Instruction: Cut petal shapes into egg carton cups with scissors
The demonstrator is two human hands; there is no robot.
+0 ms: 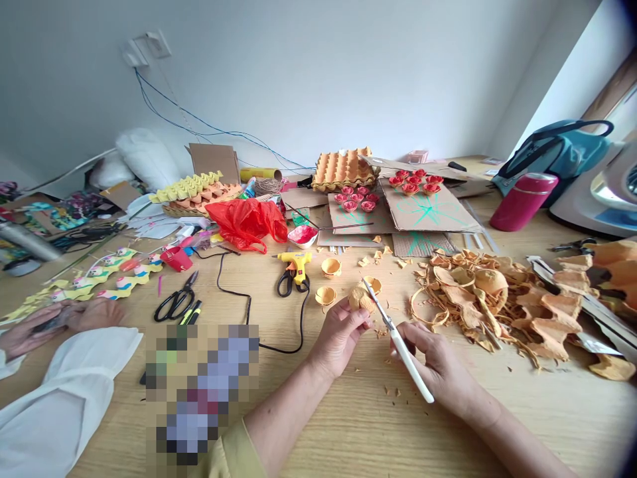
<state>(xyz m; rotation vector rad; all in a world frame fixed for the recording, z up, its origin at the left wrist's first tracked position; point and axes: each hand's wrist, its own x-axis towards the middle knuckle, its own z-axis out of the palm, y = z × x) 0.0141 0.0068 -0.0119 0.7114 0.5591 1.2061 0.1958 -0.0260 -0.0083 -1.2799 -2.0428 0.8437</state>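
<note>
My left hand [336, 342] pinches a small orange egg-carton cup [359, 299] between thumb and fingers. In my right hand [440, 372] is a pair of scissors [409, 358] with white handles; their blades point up and left, right beside the cup. Whether the blades touch its edge I cannot tell. Just behind the held piece sits one cut cup [374, 285], partly covered. Two more cut cups, a nearer one [326, 297] and a farther one [331, 267], stand to the left. Small orange scraps lie on the wooden table [358, 425] around my hands.
A yellow glue gun [297, 265] with a black cord lies ahead-left, near black scissors [176, 302]. Carton scraps [478, 299] pile up at right. Red paper flowers [415, 180] stand on cardboard behind. A co-worker's hands [94, 315] are at far left. A pink bottle [522, 202] lies right.
</note>
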